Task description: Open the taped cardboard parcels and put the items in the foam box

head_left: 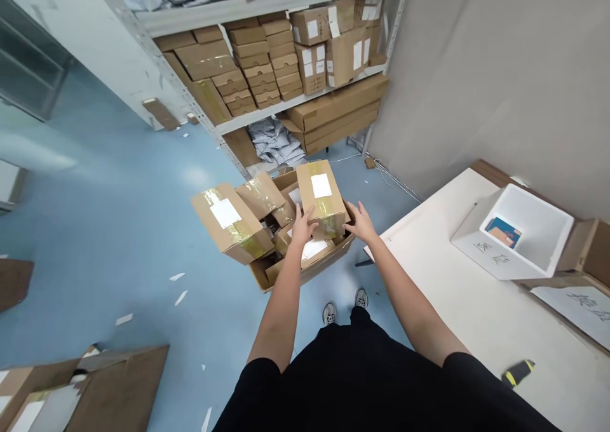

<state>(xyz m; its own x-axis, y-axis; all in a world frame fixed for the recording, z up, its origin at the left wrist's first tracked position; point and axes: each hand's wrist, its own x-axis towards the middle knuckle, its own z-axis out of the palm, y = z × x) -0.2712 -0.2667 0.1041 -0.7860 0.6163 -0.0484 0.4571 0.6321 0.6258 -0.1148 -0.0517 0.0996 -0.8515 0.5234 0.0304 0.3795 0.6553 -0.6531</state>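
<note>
A taped cardboard box [322, 194] with a white label sits between my two hands, on top of other boxes in a large open carton [328, 263]. My left hand [302, 227] is on its near left side, thumb towards the box's front. Against its near right side is my right hand [361, 222], with the thumb and fingers apart around the corner. Another labelled box [231, 222] leans out over the carton's left edge. Beside it lies a smaller taped box [260, 195]. The box's underside is hidden.
Ahead stands a metal shelf [286, 3] loaded with cardboard boxes and grey bags. A white table [429, 279] on my right carries a white foam box [512, 232] and a black-and-yellow tool [518, 373]. Paper scraps lie on the blue floor. An open carton [119, 387] is at lower left.
</note>
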